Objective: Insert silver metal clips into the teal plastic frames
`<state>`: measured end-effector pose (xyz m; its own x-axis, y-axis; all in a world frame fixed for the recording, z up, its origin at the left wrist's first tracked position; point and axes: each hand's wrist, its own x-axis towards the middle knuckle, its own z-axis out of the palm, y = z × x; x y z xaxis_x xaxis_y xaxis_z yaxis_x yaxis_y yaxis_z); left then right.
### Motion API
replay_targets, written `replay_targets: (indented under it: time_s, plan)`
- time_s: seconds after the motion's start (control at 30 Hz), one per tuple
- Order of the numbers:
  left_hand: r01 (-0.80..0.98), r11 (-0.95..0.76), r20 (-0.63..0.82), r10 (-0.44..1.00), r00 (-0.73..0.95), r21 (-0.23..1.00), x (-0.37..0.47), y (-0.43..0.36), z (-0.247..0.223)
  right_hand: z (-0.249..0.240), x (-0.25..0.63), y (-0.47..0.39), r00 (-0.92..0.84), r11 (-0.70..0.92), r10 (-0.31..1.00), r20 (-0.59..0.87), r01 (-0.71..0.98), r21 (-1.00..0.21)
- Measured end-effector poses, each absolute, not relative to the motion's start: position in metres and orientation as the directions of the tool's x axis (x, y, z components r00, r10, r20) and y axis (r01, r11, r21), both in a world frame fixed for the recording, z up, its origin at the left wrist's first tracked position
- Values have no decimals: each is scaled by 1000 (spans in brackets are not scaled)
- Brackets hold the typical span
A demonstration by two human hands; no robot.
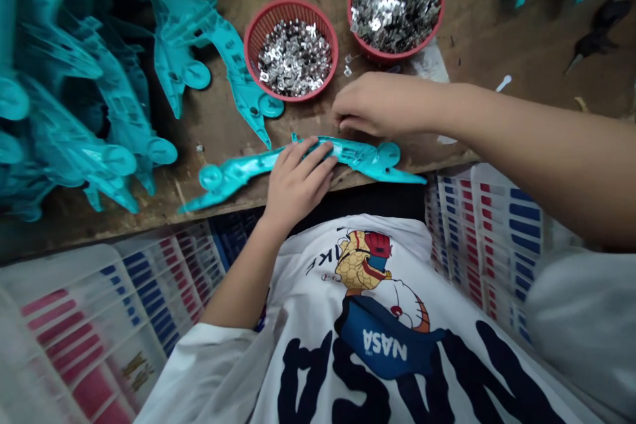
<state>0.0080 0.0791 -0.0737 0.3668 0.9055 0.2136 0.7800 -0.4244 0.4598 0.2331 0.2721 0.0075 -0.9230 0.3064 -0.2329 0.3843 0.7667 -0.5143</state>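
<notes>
1. The left hand (pixel 301 179) lies across the middle of a long turquoise part (pixel 368 158), fingers stretched over it. This seems to keep the curved piece from rocking; with the thumb out of sight, I cannot tell whether it also grips from below.
2. The right hand (pixel 375 106) is just beyond the part, narrow, fingers curled in and tips turned down. Whether something small is pinched there, I cannot tell.
3. The part lies lengthwise along the near edge of the bench (pixel 477 33), its round discs towards the two ends. Being so close to the body probably lets both arms stay bent.
4. The left red basket (pixel 254 26) and the right red basket (pixel 380 54) stand behind the part, heaped with small metal pieces (pixel 295 58), likely to keep them within short reach of the right hand.
5. A few loose metal bits (pixel 348 71) lie between the baskets, perhaps spilled from them.
6. More turquoise parts (pixel 189 13) are piled at the left, mostly aside from the hands, though one reaches to the left basket, its disc just below the rim.
</notes>
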Motion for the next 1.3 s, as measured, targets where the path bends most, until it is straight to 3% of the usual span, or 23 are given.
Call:
replay_targets:
  time_s: [0.2,0.33,0.47,0.7,1.13,1.3]
  plan:
    - [779,-415,212,910,356,470,9,83,-76,-1,230,266,-926,782,234,-296,360,-508]
    - [764,-387,197,922,334,516,12,81,-77,11,227,256,-932,859,125,-341,273,-433]
    - [764,-351,168,935,311,542,13,81,-77,13,226,249,-923,905,109,-369,246,-348]
    - [767,-333,134,940,313,548,15,82,-74,18,224,248,-919,938,31,-394,163,-305]
    - [775,-269,101,960,259,571,16,81,-73,33,218,231,-879,950,172,-445,268,-161]
    - [793,-313,135,949,286,523,15,80,-77,33,218,232,-879,958,148,-454,241,-156]
